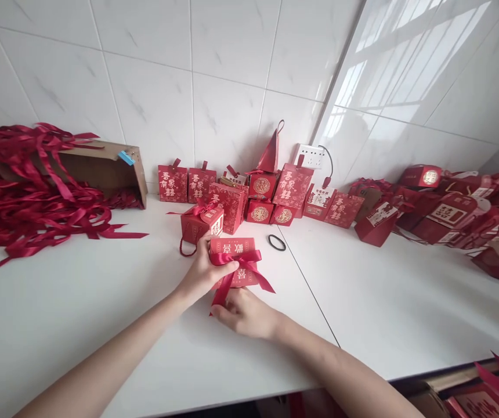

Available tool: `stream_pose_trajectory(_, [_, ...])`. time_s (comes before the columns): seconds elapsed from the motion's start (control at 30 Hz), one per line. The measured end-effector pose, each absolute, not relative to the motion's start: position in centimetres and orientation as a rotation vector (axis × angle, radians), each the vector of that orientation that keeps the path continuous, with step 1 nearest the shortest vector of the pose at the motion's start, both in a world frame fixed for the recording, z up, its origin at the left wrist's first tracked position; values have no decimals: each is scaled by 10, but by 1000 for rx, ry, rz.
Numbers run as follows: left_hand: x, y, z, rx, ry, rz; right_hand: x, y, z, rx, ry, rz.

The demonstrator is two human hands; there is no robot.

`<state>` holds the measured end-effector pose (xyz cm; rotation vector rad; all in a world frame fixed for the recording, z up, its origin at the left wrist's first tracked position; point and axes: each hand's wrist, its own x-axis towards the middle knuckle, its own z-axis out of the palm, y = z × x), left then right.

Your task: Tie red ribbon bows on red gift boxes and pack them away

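A small red gift box with gold characters stands on the white table in front of me. A dark red ribbon crosses its top and hangs down its front. My left hand is closed on the ribbon at the box's left front corner. My right hand sits just below the box, fingers pinched on a ribbon tail. Behind it, touching or nearly so, stands another red box tied with a ribbon bow.
A cardboard box overflowing with loose red ribbons lies at the back left. Several red gift boxes line the tiled wall, more are piled at the right. A black hair tie lies beside the held box.
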<state>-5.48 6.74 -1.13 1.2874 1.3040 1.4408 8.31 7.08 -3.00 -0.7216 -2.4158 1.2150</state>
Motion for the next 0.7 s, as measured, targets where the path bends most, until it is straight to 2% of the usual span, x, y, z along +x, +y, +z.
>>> stream_pose_trajectory(0.4, [-52,68,-14,1343,1296,1403,81,69,-30,-651,-2446,1320])
stream_pose_trajectory(0.47, [-54,69,-14,1336,1304,1394,92,73,-18,-652,-2449,1534])
stream_pose_trajectory(0.6, [-58,71,-14,1324,1274,1354,136,92,16,-470,-2569,2432])
stream_pose_trajectory(0.63, [-60,72,-14,1325,1261,1338,146,99,21,-533,-2530,2433])
stream_pose_trajectory(0.7, [-61,72,-14,1335,1249,1316,160,111,23,-812,-2331,2065])
